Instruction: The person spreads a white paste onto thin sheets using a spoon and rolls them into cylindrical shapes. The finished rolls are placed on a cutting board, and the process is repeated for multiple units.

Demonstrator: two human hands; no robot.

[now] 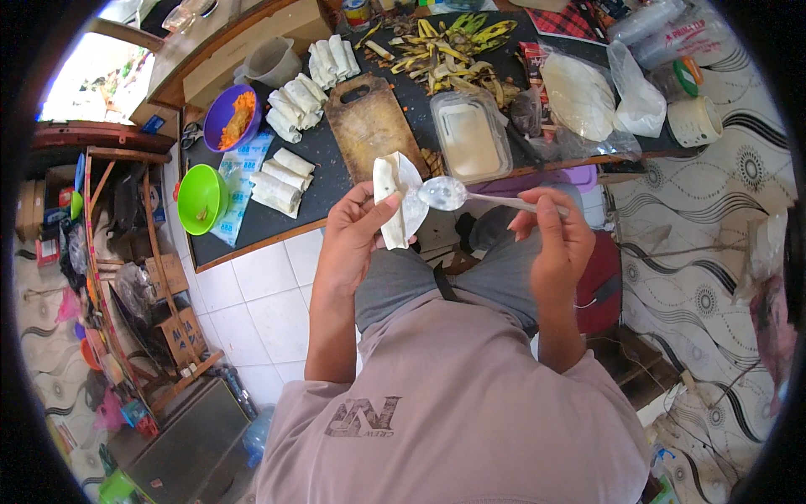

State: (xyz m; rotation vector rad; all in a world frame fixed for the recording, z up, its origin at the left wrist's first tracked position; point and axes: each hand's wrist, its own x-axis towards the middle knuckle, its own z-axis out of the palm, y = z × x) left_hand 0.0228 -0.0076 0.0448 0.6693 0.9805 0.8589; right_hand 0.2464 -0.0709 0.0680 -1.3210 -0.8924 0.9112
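At the table's (326,189) near edge, with open room leftward above floor tiles (264,270), the left hand (347,233) grips a part-rolled white wrapper (395,223), long axis running away from the body (470,378), flap (410,186) rightward. The right hand (554,231) grips a spoon (483,198), bowl (443,194) leftward.

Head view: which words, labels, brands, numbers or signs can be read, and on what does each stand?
The wording is not copied here; print shows on these:
Shirt: large dark letters, smaller ones below.
Blue-white strip: blue print.
Clear bag: red letters.
Carton: large dark letters, partly seen.
Red packet: too small to read.
Can: too small to read.
Spoon: none visible.
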